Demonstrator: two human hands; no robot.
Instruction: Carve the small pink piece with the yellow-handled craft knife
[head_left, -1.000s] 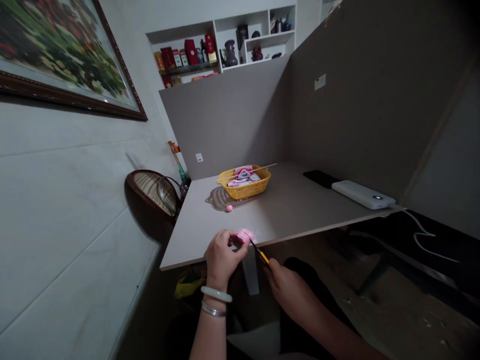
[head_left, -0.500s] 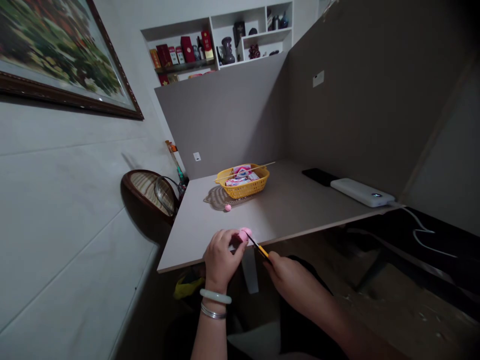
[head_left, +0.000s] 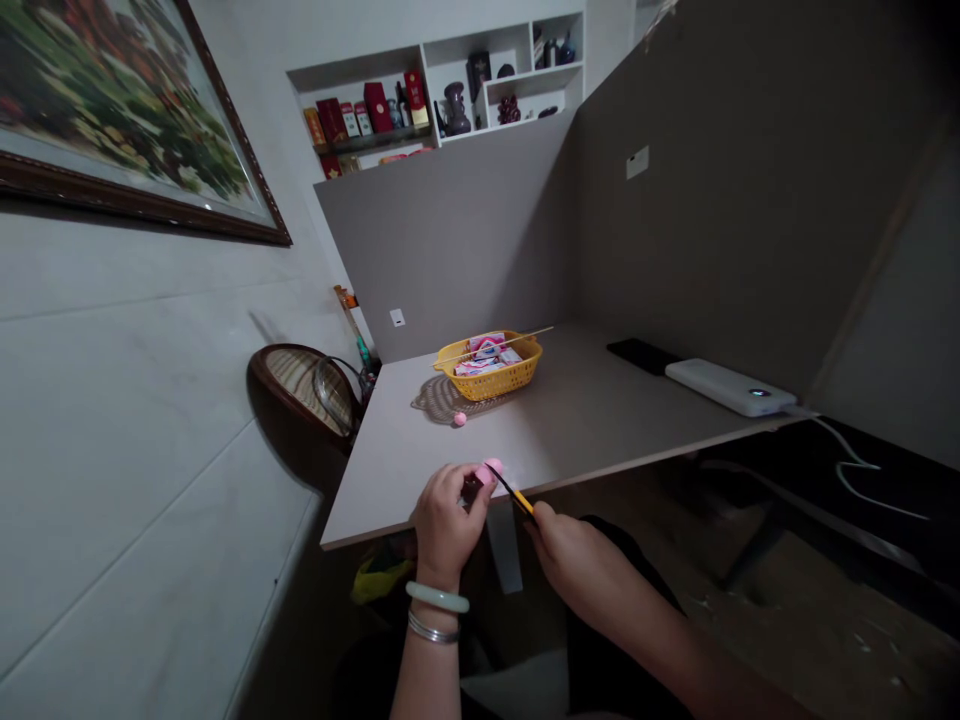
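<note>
At six o'clock on the table (head_left: 585,410), the left hand (head_left: 446,520) pinches a pink lump (head_left: 493,468) steady against the yellow-handled tool (head_left: 523,499) gripped by the right hand (head_left: 571,552).

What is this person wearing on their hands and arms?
Both hands are bare, with no gloves. The left hand has two bracelets at its wrist: a smooth, rounded pale green bangle and, right beside it, a thin silver bangle. The right hand shows nothing at its wrist. No sleeves show on either forearm.
</note>
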